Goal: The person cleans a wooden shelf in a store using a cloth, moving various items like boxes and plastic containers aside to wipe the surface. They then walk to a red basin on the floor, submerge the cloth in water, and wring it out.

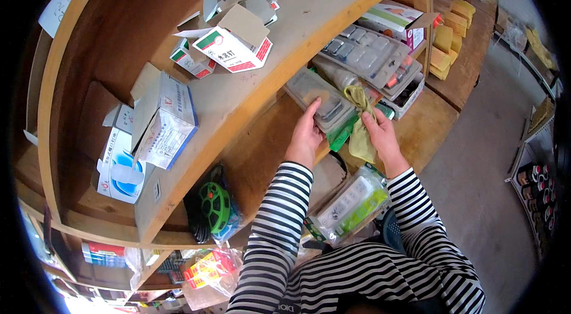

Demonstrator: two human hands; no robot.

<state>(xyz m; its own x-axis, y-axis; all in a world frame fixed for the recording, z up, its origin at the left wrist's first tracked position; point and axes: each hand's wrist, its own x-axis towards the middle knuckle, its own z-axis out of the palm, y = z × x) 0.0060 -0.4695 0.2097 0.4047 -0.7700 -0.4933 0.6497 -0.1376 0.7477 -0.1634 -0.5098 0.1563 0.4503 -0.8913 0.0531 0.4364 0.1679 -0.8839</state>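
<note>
My left hand [304, 137] grips the near edge of a clear plastic blister pack [326, 106], its thumb lying on top. The pack is tilted over the lower shelf, and I cannot make out what is inside it. A crumpled yellow-green cloth [360, 143] is pinched in my right hand [383, 137] beside the pack's right end, its lower part hanging down. A green-edged package [340, 135] shows beneath the pack. Just beyond lie more clear blister packs [364, 52], stacked on an open white box [410, 99].
Opened white cartons [235, 46] stand on the upper wooden shelf [285, 34], whose edge runs close above my left hand. A packaged power strip [348, 202] lies before me. A green reel [214, 204] sits at lower left, yellow blocks [446, 43] at far right.
</note>
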